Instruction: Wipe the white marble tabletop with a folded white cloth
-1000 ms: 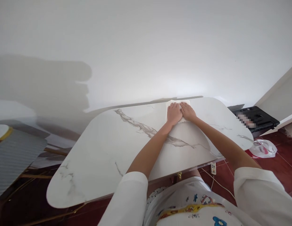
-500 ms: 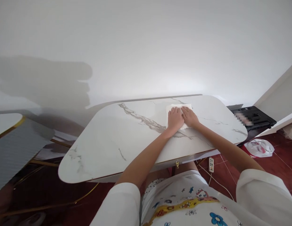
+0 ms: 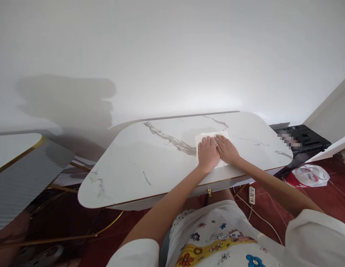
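Observation:
A folded white cloth (image 3: 200, 138), perhaps a paper towel, lies flat on the white marble-patterned tabletop (image 3: 127, 163), right of its middle. My left hand (image 3: 208, 152) presses down on the cloth's left and middle part, fingers laid forward over it. On the cloth's right part rests my right hand (image 3: 228, 149), its fingers flat and slanting to the left, close against the left hand. The palms hide much of the cloth; its far and left edges show, with a bit of its near edge.
A white wall stands along the table's far edge. At left is another white-topped table (image 3: 16, 148) with gold trim. A black folding stool (image 3: 314, 141) is at right. On the red floor lie a plastic bag (image 3: 311, 175) and a corded power strip (image 3: 251, 195).
Both hands and the cloth have slid toward me over the tabletop, with the cloth still beneath the hands. The view has shifted slightly, so the table's left end appears further right.

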Demonstrator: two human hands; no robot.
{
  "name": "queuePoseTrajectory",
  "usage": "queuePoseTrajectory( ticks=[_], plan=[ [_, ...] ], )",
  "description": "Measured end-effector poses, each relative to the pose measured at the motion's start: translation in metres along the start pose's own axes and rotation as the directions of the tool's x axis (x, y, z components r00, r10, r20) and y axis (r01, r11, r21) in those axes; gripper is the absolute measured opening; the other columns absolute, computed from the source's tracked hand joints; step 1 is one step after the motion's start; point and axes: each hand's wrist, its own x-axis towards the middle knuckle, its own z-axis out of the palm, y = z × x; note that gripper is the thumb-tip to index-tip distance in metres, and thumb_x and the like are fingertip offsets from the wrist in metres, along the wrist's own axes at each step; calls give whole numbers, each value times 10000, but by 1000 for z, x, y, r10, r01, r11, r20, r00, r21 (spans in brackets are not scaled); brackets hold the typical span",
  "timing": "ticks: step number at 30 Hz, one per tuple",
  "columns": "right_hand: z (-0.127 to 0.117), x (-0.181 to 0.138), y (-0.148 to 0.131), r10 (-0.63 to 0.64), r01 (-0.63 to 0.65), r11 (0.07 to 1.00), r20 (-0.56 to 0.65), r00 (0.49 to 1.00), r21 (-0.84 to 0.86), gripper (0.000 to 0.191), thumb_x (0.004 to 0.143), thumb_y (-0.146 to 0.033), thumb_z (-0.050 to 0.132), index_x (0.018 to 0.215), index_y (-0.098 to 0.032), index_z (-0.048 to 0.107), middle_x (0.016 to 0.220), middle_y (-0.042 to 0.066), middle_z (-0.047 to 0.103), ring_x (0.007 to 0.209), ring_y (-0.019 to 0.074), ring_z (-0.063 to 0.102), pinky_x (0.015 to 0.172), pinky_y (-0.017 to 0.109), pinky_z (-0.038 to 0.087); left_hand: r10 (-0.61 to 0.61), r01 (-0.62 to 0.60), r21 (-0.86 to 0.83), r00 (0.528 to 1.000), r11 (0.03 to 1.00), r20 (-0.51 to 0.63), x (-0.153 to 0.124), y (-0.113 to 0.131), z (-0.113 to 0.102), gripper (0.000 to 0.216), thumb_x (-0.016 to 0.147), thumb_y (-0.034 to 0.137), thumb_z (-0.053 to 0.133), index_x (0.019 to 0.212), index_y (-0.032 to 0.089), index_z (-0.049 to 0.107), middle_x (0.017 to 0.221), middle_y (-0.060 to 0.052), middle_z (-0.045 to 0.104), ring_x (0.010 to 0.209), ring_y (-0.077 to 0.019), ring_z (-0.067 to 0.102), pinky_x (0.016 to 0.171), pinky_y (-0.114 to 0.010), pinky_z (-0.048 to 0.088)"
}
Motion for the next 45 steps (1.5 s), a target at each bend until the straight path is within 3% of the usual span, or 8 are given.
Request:
queuePoseTrajectory(
  ticks=[9, 16, 25, 45],
  plan=[
    [-7, -33, 4, -24, 25, 1000, -44, 999, 2, 541, 964, -272, 211, 1397, -68, 462, 1472, 149, 441, 1398, 268, 349, 1141, 467, 325, -9, 9, -16, 999, 1000, 45, -21, 22, -4, 459, 952, 220, 312, 1369, 101, 462, 1472, -135, 438, 1390, -292, 347, 1132, -453, 309],
    [-10, -25, 32, -17, 17, 1000, -46, 999, 2, 540, 958, -270, 211, 1399, -84, 462, 1470, 145, 445, 1393, 274, 359, 1140, 485, 324, 27, -26, -56, 999, 998, 19, -1, 33, 6, 451, 951, 236, 320, 1354, 102, 472, 1460, -138, 447, 1381, -286, 353, 1136, -445, 291],
    [-13, 18, 53, 54, -55, 998, -19, 998, -28, 531, 955, -242, 212, 1389, -75, 466, 1467, 138, 452, 1395, 259, 355, 1160, 444, 296, 39, -39, -85, 999, 996, 5, 50, 31, 23, 436, 953, 247, 323, 1327, 103, 497, 1445, -134, 458, 1368, -292, 352, 1126, -424, 297],
    [15, 147, 70, 4, -4, 1000, 33, 999, 13, 493, 956, -212, 246, 1386, -115, 467, 1483, 97, 438, 1395, 227, 351, 1154, 392, 293, -53, 49, -60, 997, 997, -61, 153, -31, 41, 421, 933, 241, 307, 1277, 135, 526, 1412, -117, 494, 1341, -272, 374, 1095, -401, 314]
  ],
)
